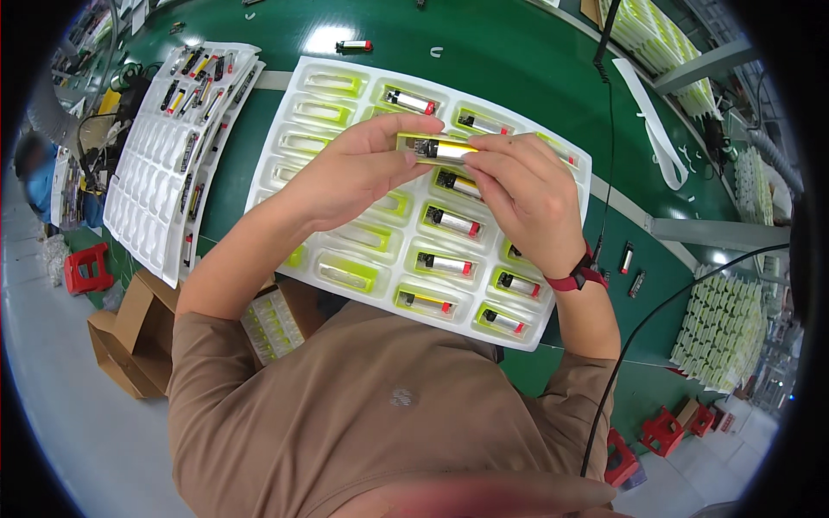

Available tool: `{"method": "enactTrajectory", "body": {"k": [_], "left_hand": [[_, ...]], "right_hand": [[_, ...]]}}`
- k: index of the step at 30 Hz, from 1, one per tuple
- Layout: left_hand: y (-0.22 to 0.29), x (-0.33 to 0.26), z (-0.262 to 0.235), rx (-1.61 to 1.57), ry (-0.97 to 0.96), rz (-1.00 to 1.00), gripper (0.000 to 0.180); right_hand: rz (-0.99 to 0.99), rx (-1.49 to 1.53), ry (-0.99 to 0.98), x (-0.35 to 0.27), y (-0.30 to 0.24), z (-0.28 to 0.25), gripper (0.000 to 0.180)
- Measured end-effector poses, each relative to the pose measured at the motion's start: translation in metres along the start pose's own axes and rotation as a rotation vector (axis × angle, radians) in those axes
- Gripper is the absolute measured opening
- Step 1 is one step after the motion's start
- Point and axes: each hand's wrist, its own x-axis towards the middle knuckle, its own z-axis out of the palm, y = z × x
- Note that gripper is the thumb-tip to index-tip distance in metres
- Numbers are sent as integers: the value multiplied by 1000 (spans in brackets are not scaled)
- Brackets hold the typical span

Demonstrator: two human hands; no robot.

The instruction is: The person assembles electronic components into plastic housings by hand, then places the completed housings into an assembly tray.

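Over the white moulded tray (259,186), my left hand (367,164) and my right hand (537,186) meet at one small piece. Between them is a battery unit (445,149), silver and yellow with a black end, lying in a yellow-green shell. The left thumb and fingers pinch its left end, while the right fingertips grip the right end. Below, the tray's pockets hold yellow-green shells. Those in the left columns, such as the shell (345,273), show no battery unit; several toward the right carry one with a red end, such as the battery unit (452,221).
A second white tray (142,186) at the left bears loose battery units in its far part. One loose unit (354,46) lies on the green table (492,43) beyond. A black cable (673,302) runs along the right. Stacked yellow-green trays (721,332) stand at right; a cardboard box (129,341) is lower left.
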Motion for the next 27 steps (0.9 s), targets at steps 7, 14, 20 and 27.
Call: {"method": "enactTrajectory", "body": {"k": [7,14,20,27], "left_hand": [[6,1,-8,115,-32,-84,45],[0,4,-4,257,-51,-39,48],[-4,8,-1,213,-13,51,45],[-6,5,7,343,-7,218,35]], "right_hand": [[-32,-68,-49,-2,-4,-1,28],[-122,-188,-81,-5,-4,5,34],[-64,-95,-67,-4,-4,7,35],[644,608,-84,-13,14,13,33]]}}
